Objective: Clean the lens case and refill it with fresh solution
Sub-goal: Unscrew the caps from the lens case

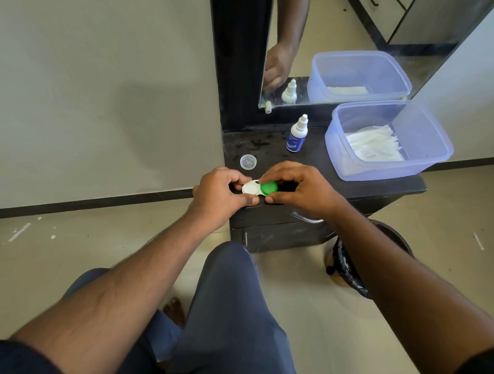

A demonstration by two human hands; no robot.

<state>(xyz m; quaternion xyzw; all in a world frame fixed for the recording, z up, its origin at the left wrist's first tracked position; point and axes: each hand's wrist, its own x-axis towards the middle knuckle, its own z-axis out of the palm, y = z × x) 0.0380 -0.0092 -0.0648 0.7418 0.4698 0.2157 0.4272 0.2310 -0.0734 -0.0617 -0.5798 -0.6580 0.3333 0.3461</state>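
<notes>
Head view looks down on a person seated at a small dark dresser (383, 191) whose top fills the right centre of the frame. Both hands meet just above the dresser's front edge, near the middle of the picture. The left hand (219, 195) pinches the white end of the lens case (258, 187) between thumb and curled fingers. The right hand (300, 189) has its fingertips and thumb curled round the green cap (269, 187) on the case's other end, so both hands are clamped on the case. I cannot tell whether the cap is tight or loose.

Behind the hands, toward the upper left of the dresser top, a small clear round lid (248, 161) lies flat on the surface. Farther back stands a solution bottle (297, 133), upright, white with a blue label and a white nozzle cap. To the right of it sits a translucent blue plastic tub (430, 165) holding white tissues (374, 146). A mirror (420, 30) in the upper part of the frame reflects the bottle, the tub and a forearm. At lower right of the dresser, on the floor, is a bin with a black liner (347, 272).
</notes>
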